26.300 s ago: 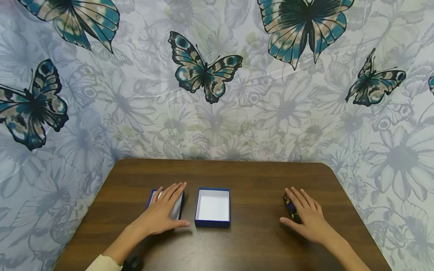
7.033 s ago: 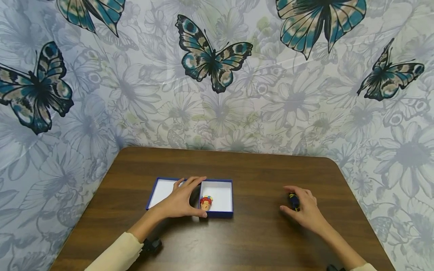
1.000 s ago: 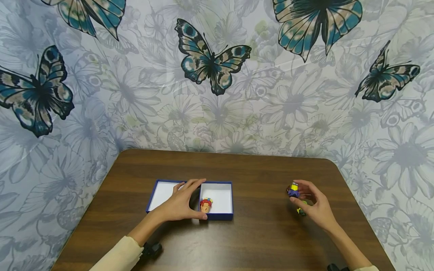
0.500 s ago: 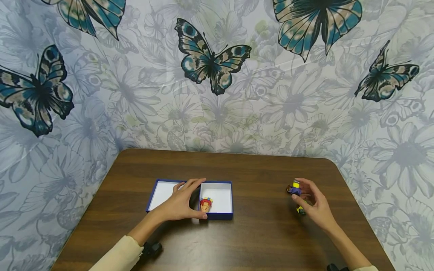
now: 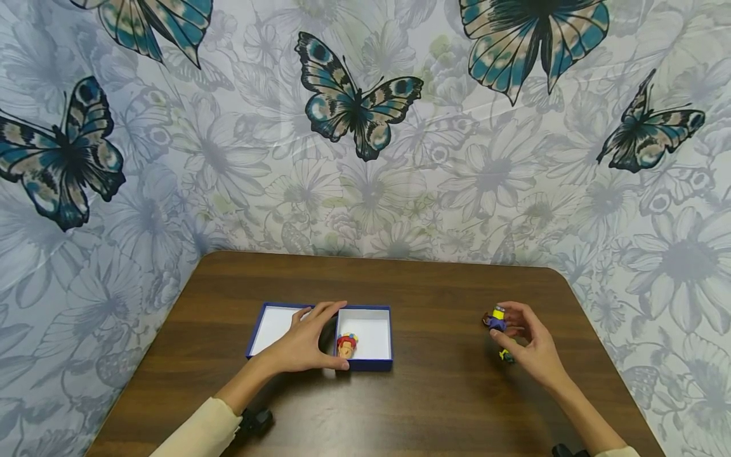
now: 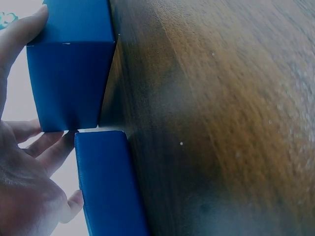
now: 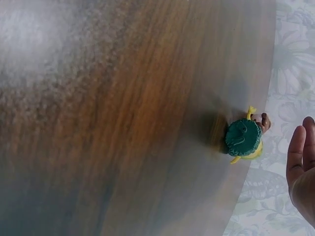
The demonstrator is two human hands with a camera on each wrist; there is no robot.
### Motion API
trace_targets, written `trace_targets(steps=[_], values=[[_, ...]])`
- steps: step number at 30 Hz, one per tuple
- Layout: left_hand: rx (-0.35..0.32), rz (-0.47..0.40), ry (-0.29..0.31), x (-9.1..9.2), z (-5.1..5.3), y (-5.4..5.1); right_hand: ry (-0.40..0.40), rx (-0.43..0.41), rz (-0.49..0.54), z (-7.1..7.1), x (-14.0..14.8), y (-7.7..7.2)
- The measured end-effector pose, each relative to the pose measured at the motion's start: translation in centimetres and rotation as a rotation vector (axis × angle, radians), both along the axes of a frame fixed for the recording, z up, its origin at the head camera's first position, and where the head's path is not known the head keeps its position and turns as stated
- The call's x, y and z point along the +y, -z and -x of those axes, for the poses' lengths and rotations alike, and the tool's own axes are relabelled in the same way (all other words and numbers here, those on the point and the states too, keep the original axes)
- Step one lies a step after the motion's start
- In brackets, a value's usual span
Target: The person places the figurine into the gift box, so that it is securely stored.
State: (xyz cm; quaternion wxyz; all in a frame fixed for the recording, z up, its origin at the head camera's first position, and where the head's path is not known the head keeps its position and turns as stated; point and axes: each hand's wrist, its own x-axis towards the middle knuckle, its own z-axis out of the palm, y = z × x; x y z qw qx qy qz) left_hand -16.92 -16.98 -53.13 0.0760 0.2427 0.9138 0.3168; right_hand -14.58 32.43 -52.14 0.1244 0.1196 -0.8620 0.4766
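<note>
My left hand spans the left side of a blue box with a white inside, thumb at its near edge and fingers at its far edge. A small red-haired figure lies in that box, at its left. In the left wrist view my hand grips the blue box. My right hand pinches a small purple and yellow figure. A green and yellow figure is on the table just below it; in the right wrist view a green-skirted figure shows near my hand.
A second shallow blue box with a white inside adjoins the first on its left, partly covered by my left hand. Both are on the brown table. A butterfly-patterned cloth hangs behind the table.
Since the oldest frame, the boxes have come together and a red-haired figure has appeared in the right one. The right hand has taken hold of the purple figure; in the last second it barely moved.
</note>
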Motion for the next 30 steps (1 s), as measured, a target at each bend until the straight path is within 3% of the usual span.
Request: trace_targets(steps=[30], values=[[0.006,0.001,-0.003,0.02,-0.05,0.08,-0.091,0.012,-0.064,0.44,-0.63,-0.47]])
